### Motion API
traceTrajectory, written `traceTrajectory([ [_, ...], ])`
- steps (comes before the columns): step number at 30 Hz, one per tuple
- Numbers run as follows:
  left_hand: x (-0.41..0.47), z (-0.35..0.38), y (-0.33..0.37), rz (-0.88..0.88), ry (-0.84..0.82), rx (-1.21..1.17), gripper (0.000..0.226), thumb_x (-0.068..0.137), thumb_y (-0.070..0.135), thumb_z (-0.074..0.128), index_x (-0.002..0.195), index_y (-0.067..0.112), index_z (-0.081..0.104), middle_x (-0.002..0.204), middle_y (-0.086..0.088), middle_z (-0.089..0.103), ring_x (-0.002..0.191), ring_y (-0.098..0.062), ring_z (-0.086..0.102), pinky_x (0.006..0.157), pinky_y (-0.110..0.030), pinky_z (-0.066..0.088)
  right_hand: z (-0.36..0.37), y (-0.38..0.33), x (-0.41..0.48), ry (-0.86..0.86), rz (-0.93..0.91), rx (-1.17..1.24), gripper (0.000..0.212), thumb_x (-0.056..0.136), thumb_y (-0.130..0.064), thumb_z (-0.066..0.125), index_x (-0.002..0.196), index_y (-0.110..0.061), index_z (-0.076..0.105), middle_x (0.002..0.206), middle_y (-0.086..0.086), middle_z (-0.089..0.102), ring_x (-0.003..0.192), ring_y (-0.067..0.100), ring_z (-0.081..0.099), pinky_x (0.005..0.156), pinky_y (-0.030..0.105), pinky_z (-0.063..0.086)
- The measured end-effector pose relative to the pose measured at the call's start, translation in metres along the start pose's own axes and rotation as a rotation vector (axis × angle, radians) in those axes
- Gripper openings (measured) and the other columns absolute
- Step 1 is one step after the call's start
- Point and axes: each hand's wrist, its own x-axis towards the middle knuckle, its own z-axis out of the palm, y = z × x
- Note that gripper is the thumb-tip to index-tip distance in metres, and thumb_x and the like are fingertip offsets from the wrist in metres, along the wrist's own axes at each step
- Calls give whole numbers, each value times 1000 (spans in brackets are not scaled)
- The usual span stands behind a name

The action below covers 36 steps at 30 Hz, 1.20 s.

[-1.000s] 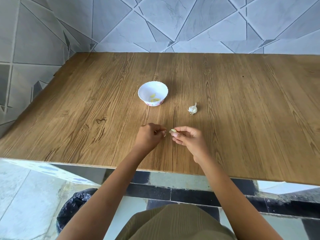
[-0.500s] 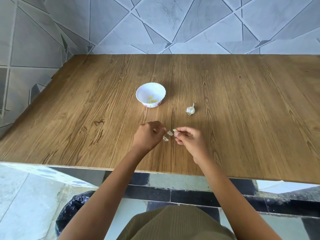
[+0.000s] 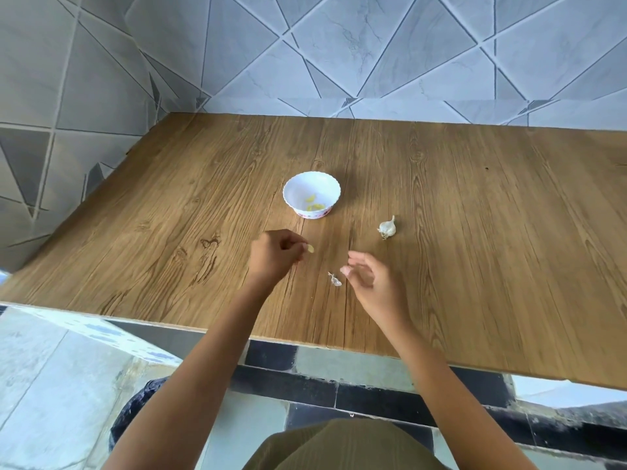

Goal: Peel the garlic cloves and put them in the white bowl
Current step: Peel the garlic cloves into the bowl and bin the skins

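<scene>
My left hand (image 3: 276, 254) pinches a peeled yellowish garlic clove (image 3: 310, 248) at its fingertips, a short way in front of the white bowl (image 3: 298, 189). Two peeled cloves lie inside that bowl. My right hand (image 3: 369, 283) hovers over the wooden table (image 3: 475, 266) with loosely curled fingers and holds nothing. A scrap of papery garlic skin (image 3: 335, 279) lies on the table just left of my right fingertips. The rest of the garlic bulb (image 3: 386, 228) sits to the right of the bowl.
A tiled wall runs along the back and left of the table. Below the table's near edge, a black bin bag (image 3: 135, 415) sits on the floor to the left of my arms.
The clove passed from my right hand to my left, which moved up toward the bowl. My right hand opened and dropped lower. The skin scrap now lies on the table.
</scene>
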Motion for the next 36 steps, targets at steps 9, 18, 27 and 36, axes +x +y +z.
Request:
traceTrajectory([
  [9,26,-5,-25,-12,157,339,12,84,11,63,93,10,70,92,-7,69,83,-24,63,68,-28,46,-8,29,-15,-22,15,-666,74,89,-57,22,136,-5,48,146,17,40,137,35,33,112,46,16],
  [18,-2,37,7,571,-287,440,41,76,-14,49,103,8,71,108,-7,70,92,-23,68,78,-38,56,-7,30,-17,8,6,-639,72,90,-56,21,135,-7,49,146,15,40,138,33,32,112,46,19],
  [27,-8,30,10,704,-570,600,40,79,-11,51,109,7,70,112,-7,66,97,-20,65,87,-23,47,-8,33,-16,-6,10,-577,74,88,-57,20,138,-9,46,150,13,35,141,30,26,114,44,14],
  [36,-22,34,3,641,-407,608,13,83,1,64,91,5,73,92,-10,69,77,-29,67,68,-38,55,-22,9,-14,63,146,256,38,96,-28,52,131,-14,53,131,-7,53,121,4,48,96,12,38],
])
